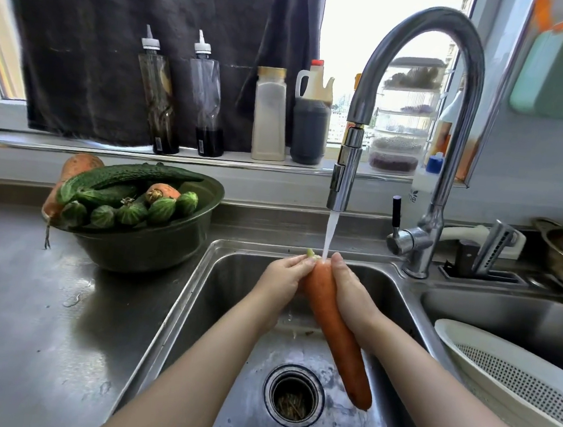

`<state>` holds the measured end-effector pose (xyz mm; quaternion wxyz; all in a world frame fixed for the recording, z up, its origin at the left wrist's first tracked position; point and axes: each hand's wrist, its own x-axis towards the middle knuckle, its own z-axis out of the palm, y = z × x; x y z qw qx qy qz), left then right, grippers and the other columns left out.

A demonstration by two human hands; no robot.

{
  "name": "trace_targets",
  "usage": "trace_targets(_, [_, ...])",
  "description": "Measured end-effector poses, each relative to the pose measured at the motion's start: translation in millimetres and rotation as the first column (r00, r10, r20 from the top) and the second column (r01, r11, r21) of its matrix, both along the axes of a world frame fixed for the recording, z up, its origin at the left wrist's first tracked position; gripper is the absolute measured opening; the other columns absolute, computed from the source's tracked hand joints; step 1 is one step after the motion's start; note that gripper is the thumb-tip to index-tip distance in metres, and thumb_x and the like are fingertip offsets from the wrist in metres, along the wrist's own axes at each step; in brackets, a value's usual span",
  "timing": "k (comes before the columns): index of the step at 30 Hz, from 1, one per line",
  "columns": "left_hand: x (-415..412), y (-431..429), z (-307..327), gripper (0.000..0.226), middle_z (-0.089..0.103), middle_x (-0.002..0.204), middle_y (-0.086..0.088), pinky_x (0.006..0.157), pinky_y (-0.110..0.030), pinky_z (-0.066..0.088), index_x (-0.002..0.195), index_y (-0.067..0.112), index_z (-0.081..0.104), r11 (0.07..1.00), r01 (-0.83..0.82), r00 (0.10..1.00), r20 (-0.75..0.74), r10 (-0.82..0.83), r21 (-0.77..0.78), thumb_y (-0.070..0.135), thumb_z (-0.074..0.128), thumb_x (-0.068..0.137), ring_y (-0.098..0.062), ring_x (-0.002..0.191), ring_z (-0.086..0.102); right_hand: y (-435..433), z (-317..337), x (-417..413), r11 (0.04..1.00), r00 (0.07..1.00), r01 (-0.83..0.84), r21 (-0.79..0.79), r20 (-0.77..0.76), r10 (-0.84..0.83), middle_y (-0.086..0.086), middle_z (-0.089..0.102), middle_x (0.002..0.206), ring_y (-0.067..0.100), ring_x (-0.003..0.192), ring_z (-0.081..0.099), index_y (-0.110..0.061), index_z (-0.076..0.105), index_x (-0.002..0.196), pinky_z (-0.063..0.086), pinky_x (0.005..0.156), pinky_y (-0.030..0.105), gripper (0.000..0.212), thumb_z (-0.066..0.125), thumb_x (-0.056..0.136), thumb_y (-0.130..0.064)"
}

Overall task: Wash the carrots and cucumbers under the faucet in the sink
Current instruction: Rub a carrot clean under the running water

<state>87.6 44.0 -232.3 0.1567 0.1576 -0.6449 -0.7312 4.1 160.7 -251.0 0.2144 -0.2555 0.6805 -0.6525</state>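
I am noting left hand (282,280) and right hand (351,294) gripping the carrot (329,324) under the faucet (344,181); wetness is risking a slip.

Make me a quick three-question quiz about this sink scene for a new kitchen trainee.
1. Fill in: the left hand and right hand both hold a ____ over the sink.
2. True or false: the faucet is turned off.
3. Where are the cucumbers? A. in the sink; B. in the green bowl on the counter; C. in the left hand.

Key: 1. carrot; 2. false, water is running; 3. B.
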Motion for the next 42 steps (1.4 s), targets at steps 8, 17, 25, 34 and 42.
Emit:
trace_targets(8, [0, -14, -2, 0.03, 0.076, 0.117, -0.008, 0.094, -0.038, 0.059, 0.123, 0.014, 0.073, 0.998, 0.057, 0.998, 0.003, -0.058, 0.037, 0.031, 0.065, 0.099, -0.024, 0.111, 0.071, 10, 6, 1, 0.996, 0.994, -0.088, 0.029, 0.067, 0.086, 0.013, 0.077, 0.086, 0.025, 0.068, 0.074, -0.016, 0.063, 0.13, 0.06, 0.058, 0.036, 0.059, 0.034, 0.102, -0.061])
trace_targets(17, [-5, 5, -4, 0.024, 0.075, 0.077, -0.001, 0.077, -0.038, 0.057, 0.083, 0.009, 0.077, 0.973, -0.214, 0.976, -0.044, 0.211, -0.087, 0.032, 0.078, 0.091, -0.016, 0.076, 0.068, 13, 9, 1, 0.983, 0.986, -0.15, 0.108, 0.089, 0.141, 0.011, 0.077, 0.107, 0.025, 0.09, 0.077, -0.023, 0.059, 0.135, 0.062, 0.068, 0.038, 0.064, 0.045, 0.092, -0.069])
trace_targets(25, [9, -14, 0, 0.041, 0.074, 0.109, -0.001, 0.087, -0.037, 0.056, 0.127, 0.028, 0.064, 0.98, 0.141, 0.98, 0.162, -0.118, -0.137, 0.056, 0.054, 0.099, -0.019, 0.096, 0.07, 5, 11, 1, 0.991, 0.978, -0.128, -0.045, 0.161, 0.133, 0.018, 0.073, 0.116, 0.03, 0.093, 0.074, -0.023, 0.059, 0.13, 0.061, 0.077, 0.042, 0.037, 0.056, 0.1, -0.046])
trace_targets(34, [13, -30, -20, 0.065, 0.072, 0.12, -0.009, 0.101, -0.055, 0.055, 0.134, 0.023, 0.051, 0.879, 0.426, 0.873, 0.352, -0.336, -0.216, 0.04, 0.083, 0.08, -0.031, 0.104, 0.075, -1, 16, -5, 0.989, 0.973, 0.075, -0.13, 0.226, -0.044, 0.021, 0.058, 0.132, 0.034, 0.113, 0.064, -0.014, 0.047, 0.139, 0.059, 0.089, 0.05, 0.04, 0.057, 0.104, -0.03])
trace_targets(42, [19, -49, -14, 0.046, 0.071, 0.092, -0.001, 0.059, -0.032, 0.057, 0.105, 0.029, 0.064, 0.77, 0.3, 0.943, 0.297, -0.15, -0.564, 0.053, 0.086, 0.073, -0.014, 0.065, 0.068, 0, 14, 7, 1.0, 0.991, -0.001, 0.0, 0.136, 0.001, 0.017, 0.063, 0.121, 0.035, 0.107, 0.069, -0.012, 0.058, 0.119, 0.063, 0.08, 0.052, 0.034, 0.071, 0.095, -0.033])
